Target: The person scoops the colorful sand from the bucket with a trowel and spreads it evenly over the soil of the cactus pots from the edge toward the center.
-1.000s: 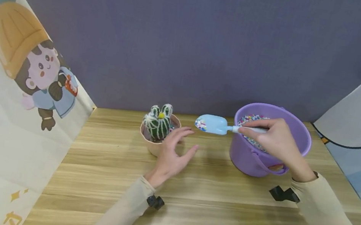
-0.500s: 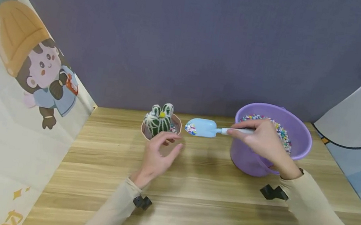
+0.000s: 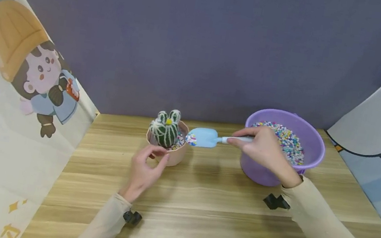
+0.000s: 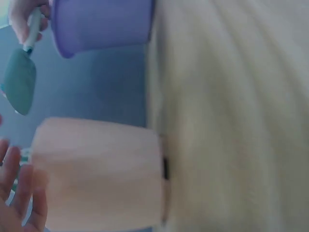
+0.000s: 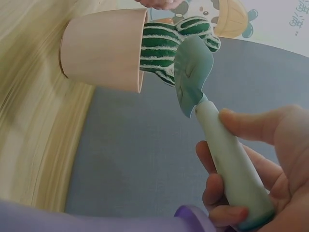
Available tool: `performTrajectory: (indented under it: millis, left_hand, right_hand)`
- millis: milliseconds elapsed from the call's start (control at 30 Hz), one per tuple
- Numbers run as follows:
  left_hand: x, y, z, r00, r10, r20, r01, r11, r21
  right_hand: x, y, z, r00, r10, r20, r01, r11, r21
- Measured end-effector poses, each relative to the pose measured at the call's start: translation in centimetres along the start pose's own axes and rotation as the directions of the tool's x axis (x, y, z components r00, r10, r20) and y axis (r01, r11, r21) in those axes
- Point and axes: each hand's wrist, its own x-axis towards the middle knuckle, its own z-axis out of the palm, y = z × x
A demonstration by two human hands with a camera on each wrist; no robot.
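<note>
Trowel [image 3: 202, 137] in hand, light blue in the blade and pale in the handle, raised just right of the pot [image 3: 174, 158]; its tip is close to the pot's rim, with multicoloured granules [image 3: 191, 139] at that end of the blade. The right hand [image 3: 263, 148] pinches the handle, fingers curled round it, to the right of the pot. The left hand [image 3: 142, 175] is in front of the pot, near its rim, with thumb and fingers apart, loosely bent and gripping nothing; I cannot tell whether they touch it. A green-and-white cactus [image 3: 165, 133] stands upright in the pot, similar granules beside it. Well to the pot's right, a purple bucket [image 3: 256, 172] contains more granules. Under the pot lies a wood-grain table [image 3: 198, 217]; behind it rises a grey-blue wall [image 3: 200, 47], and far left is a cartoon-printed panel [image 3: 36, 69]
</note>
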Motion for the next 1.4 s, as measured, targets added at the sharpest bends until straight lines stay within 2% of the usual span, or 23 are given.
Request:
performTrajectory:
  millis: [133,200,267,333,433,567,667,800,867,933,1033,1233,1400]
  left_hand:
    - [-0.7,-1.0,-1.0,0.995,-0.053,-0.089,0.057,0.998,0.038]
    - [-0.6,-1.3,-1.5,0.991,-0.090,-0.100,0.096,0.994,0.054]
    - [-0.4,-1.6,-1.9,0.988,-0.130,-0.083,0.136,0.988,0.072]
    - [0.0,-1.9,-2.4,0.984,-0.173,-0.037,0.176,0.980,0.090]
    - [0.7,-2.3,-3.2,0.970,-0.237,0.063,0.227,0.965,0.130]
    - [1.7,-2.8,-4.0,0.932,-0.305,0.198,0.270,0.945,0.183]
    - [2.6,-3.2,-4.3,0.903,-0.325,0.282,0.271,0.938,0.214]
    - [3.7,-3.9,-4.6,0.871,-0.325,0.369,0.241,0.936,0.256]
    - [4.0,-4.2,-4.6,0.851,-0.341,0.400,0.241,0.930,0.279]
    - [4.0,-4.4,-4.7,0.838,-0.355,0.415,0.246,0.924,0.293]
    - [3.9,-4.4,-4.7,0.830,-0.377,0.411,0.266,0.915,0.304]
    - [3.9,-4.4,-4.5,0.842,-0.380,0.383,0.266,0.910,0.319]
    - [3.8,-3.7,-4.4,0.839,-0.415,0.351,0.289,0.888,0.359]
  right_hand:
    - [0.4,-0.4,0.4,1.000,-0.001,0.018,0.002,1.000,-0.012]
    - [0.6,-0.5,0.7,1.000,-0.009,0.015,0.009,0.999,-0.032]
    - [0.8,-0.7,0.9,1.000,-0.015,0.012,0.016,0.998,-0.055]
    - [1.0,-0.8,1.2,1.000,-0.019,0.017,0.021,0.997,-0.071]
    - [1.3,-1.2,1.6,0.999,-0.018,0.027,0.020,0.996,-0.084]
    - [1.6,-1.9,2.0,0.999,-0.010,0.038,0.014,0.994,-0.106]
    - [2.0,-2.3,2.2,0.999,0.000,0.050,0.007,0.991,-0.131]
    - [2.5,-2.8,2.4,0.997,-0.003,0.076,0.015,0.987,-0.163]
    - [2.7,-3.0,2.5,0.996,-0.012,0.094,0.028,0.984,-0.176]
    - [2.8,-3.3,2.7,0.994,-0.023,0.104,0.043,0.981,-0.191]
    - [3.0,-3.6,2.8,0.993,-0.039,0.108,0.061,0.976,-0.209]
    - [3.1,-3.8,2.6,0.994,-0.038,0.105,0.060,0.974,-0.218]
    - [3.3,-4.1,2.5,0.993,-0.042,0.107,0.066,0.971,-0.229]
